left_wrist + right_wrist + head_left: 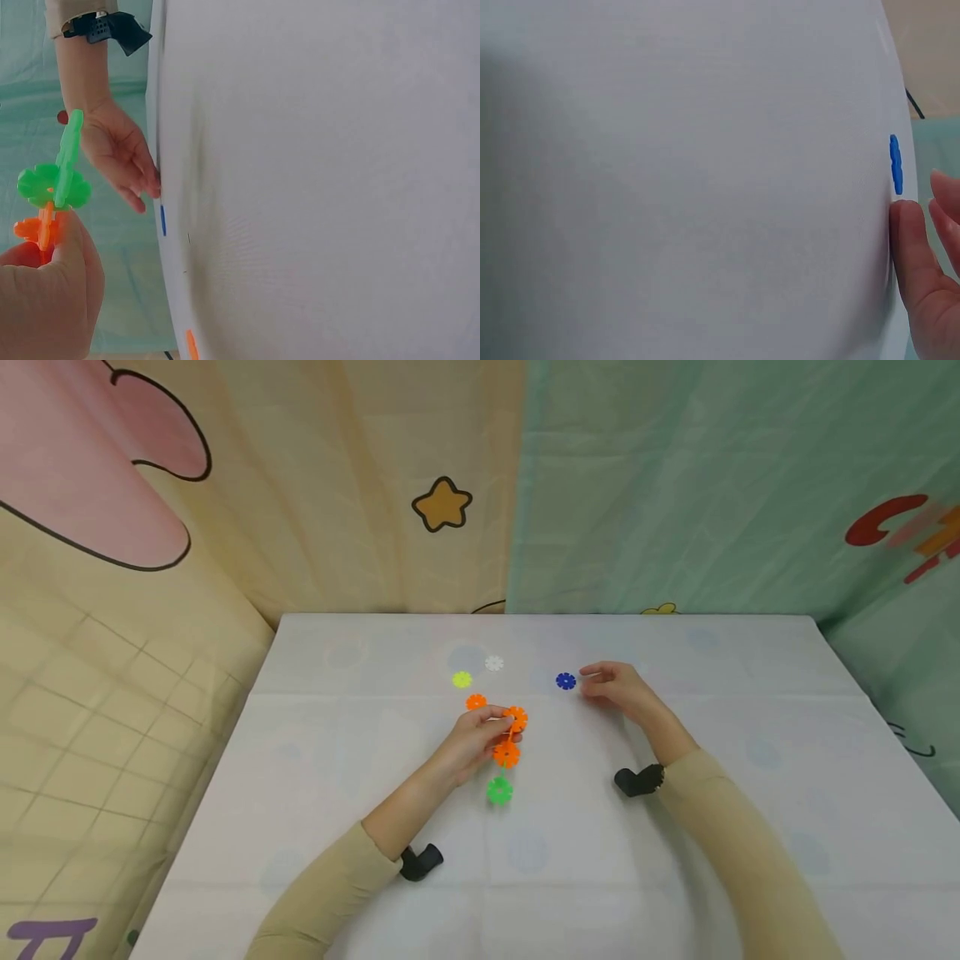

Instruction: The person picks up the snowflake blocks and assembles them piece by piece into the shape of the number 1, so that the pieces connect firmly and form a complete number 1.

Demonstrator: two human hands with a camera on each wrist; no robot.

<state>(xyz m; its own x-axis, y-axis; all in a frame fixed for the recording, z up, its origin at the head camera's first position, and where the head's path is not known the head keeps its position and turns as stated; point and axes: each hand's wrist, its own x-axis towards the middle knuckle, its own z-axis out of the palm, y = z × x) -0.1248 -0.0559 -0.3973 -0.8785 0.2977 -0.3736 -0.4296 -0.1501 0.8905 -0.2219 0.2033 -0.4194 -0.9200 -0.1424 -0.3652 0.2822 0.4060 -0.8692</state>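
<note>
Plainly, the left hand (pixel 478 739) pinches a chain of interlocked orange and green flower-shaped plastic discs (pixel 506 755) above the white cloth-covered desk (pixel 570 893), while the right hand (pixel 618 687) has its fingers parted, holding nothing, just beside a dark blue notched plastic disc (pixel 566 681) lying flat on the desk. That disc looks light, stiff and slightly slick, so its thin rim is probably best pinched at opposite edges, and the chain near a joint, lest its slots slip apart.
</note>
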